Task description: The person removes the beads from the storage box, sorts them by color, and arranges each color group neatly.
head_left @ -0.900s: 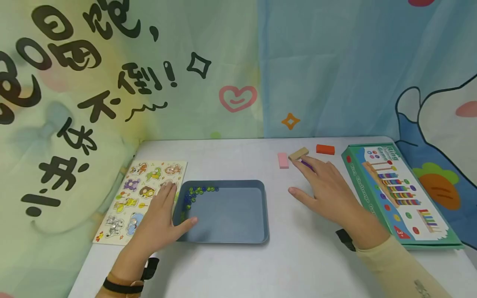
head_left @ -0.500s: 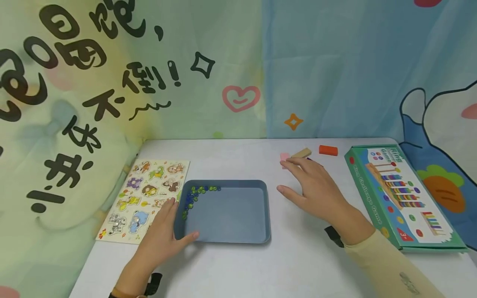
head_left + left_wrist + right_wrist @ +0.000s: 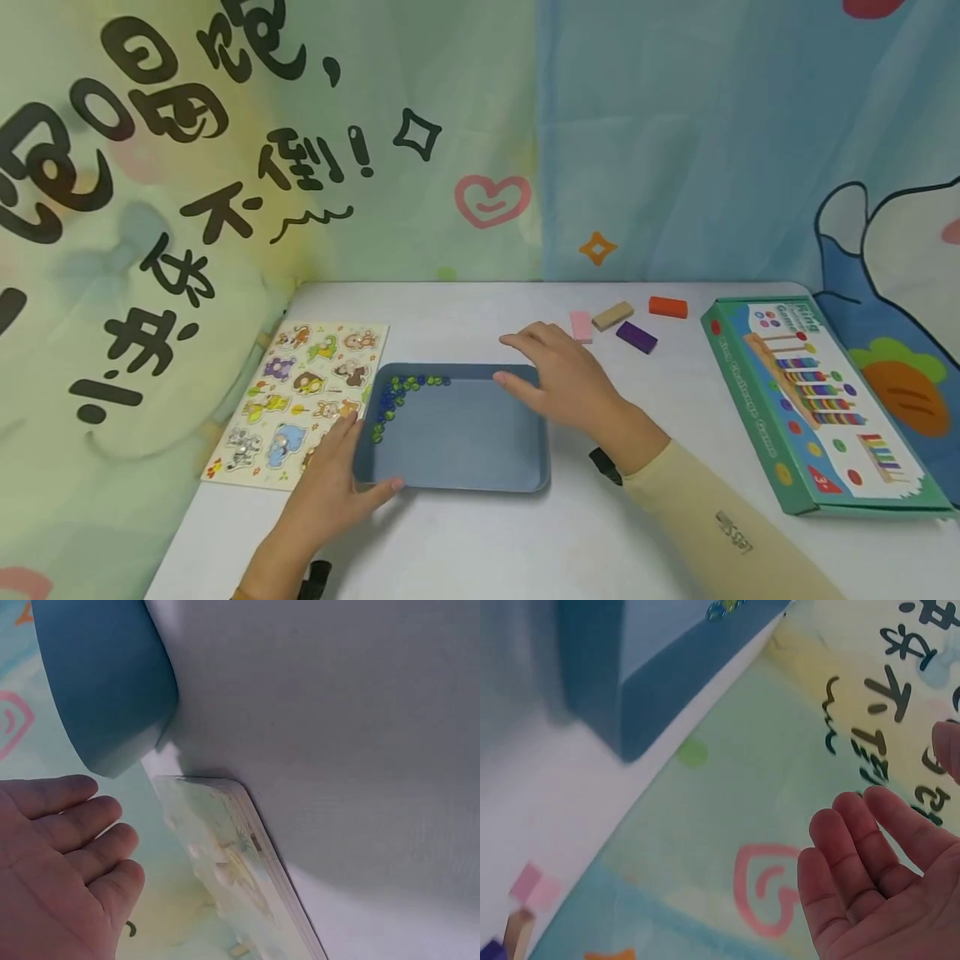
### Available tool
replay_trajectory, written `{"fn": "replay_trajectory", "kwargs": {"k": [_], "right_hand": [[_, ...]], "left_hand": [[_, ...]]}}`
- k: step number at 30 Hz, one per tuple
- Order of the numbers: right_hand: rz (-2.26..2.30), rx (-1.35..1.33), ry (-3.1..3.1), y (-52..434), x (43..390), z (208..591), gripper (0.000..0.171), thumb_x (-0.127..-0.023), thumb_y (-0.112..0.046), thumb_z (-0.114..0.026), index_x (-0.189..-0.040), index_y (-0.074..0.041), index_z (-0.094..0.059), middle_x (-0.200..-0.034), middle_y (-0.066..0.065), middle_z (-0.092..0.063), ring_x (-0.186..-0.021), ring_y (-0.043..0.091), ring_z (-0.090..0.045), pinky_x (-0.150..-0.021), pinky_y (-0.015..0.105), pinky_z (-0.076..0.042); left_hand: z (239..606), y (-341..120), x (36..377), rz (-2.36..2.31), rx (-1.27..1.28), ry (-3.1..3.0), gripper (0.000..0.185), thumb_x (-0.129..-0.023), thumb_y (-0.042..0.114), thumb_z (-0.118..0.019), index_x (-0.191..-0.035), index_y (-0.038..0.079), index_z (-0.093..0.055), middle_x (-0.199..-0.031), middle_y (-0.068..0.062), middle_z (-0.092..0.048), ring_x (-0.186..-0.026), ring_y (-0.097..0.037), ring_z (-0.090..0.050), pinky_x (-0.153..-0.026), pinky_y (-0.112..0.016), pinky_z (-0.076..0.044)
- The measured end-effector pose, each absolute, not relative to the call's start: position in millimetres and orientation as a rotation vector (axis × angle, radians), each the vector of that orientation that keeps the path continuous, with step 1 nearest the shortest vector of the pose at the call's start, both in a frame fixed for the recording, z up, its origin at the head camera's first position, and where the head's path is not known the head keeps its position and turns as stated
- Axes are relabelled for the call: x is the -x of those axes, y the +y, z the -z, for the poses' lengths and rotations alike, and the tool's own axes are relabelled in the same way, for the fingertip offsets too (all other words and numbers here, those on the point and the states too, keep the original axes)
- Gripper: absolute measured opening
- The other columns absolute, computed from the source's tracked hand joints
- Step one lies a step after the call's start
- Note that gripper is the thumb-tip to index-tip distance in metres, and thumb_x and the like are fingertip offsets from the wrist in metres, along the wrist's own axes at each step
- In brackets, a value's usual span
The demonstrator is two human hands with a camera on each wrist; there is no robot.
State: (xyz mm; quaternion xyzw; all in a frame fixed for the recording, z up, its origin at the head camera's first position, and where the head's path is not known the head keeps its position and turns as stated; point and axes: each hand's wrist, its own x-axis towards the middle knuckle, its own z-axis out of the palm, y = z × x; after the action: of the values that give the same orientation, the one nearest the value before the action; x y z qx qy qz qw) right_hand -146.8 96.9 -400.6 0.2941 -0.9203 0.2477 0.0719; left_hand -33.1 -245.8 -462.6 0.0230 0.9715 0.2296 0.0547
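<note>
On the worktop (image 3: pixel 480 546), centre-left, lies a blue-grey rect. tray (image 3: pixel 465 437), long side facing the wearer. Blue & green beads (image 3: pixel 389 398) line its far L corner, running part-way along the far & L walls; the rest of its floor is bare.

L hand (image 3: pixel 333 482): at the tray's L side, fingers extended & released, thumb spread twd the near L corner; contact w/ rim can't be told. L wrist view: palm side, fingers nr the tray wall.

R hand (image 3: pixel 566 385): above the tray's far R corner, fingers slightly bent, nothing grasped, thumb apart. R wrist view: same hand clear of the tray.

Far L of tray: cream sticker board (image 3: pixel 307 383) w/ cartoon animals, flat, its R edge just beside the tray.

Beyond R hand, four small blocks: pink block (image 3: pixel 581 327) nearest the tray; tan block (image 3: pixel 612 315) just beside it, set diag.; purple block (image 3: pixel 637 337) in front of tan; orange block (image 3: pixel 667 307) farther R.

Far R: green-edged game box (image 3: pixel 832 408), flat, lid pic. showing coloured rings on rods.

Bkgd: printed cloth (image 3: pixel 480 108) w/ black lettering, pink heart, orange star, partial cartoon figure at R.
</note>
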Motion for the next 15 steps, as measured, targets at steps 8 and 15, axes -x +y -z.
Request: {"fn": "replay_trajectory", "kwargs": {"k": [8, 15], "right_hand": [[-0.784, -0.884, -2.819, 54.6, 157.6, 411.3, 0.046, -0.099, -0.044, -0.072, -0.134, -0.014, -0.071, -0.114, 0.001, -0.066, -0.109, 0.019, -0.061, -0.089, 0.037, -0.059], [-0.842, -0.852, -2.921, 26.7, 165.7, 424.7, 0.039, -0.099, -0.039, -0.074, -0.128, -0.013, -0.073, -0.11, 0.002, -0.068, -0.106, 0.019, -0.062, -0.089, 0.035, -0.058]], "left_hand": [[462.8, -244.3, 32.2, -0.702, -0.045, 2.944, 0.117, -0.081, 0.064, -0.082, -0.161, -0.004, -0.031, -0.171, -0.025, -0.025, -0.157, -0.05, -0.025, -0.125, -0.07, -0.028], [459.1, -243.8, 32.8, -0.689, -0.037, 2.941, 0.116, -0.081, 0.063, -0.083, -0.16, -0.006, -0.032, -0.169, -0.027, -0.028, -0.156, -0.05, -0.027, -0.126, -0.068, -0.029]]}}
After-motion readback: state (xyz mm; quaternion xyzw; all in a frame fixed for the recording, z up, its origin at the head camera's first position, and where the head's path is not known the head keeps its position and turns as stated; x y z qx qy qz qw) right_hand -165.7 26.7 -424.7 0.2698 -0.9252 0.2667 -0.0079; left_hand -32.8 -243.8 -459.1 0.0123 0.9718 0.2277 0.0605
